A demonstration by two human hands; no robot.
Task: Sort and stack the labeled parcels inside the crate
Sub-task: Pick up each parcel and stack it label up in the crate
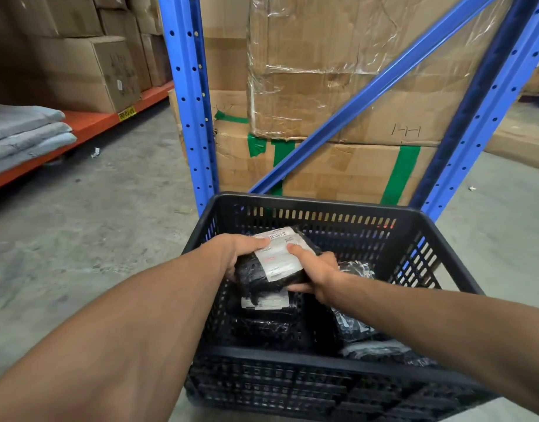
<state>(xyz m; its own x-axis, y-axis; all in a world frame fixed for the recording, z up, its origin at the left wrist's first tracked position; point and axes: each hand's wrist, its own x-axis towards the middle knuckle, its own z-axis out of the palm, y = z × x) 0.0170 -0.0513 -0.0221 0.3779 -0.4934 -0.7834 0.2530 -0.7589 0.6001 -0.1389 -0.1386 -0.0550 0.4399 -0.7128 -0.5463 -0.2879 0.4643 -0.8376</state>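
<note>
I see both hands inside the black crate (329,205): my left hand (237,254) and right hand (318,274) clasp one black labeled parcel (274,264) above another parcel (266,303) lying on the crate's floor.

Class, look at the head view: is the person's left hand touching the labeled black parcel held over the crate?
Touching. The head view shows the left hand gripping the parcel, thumb pressed on its white label.
</note>
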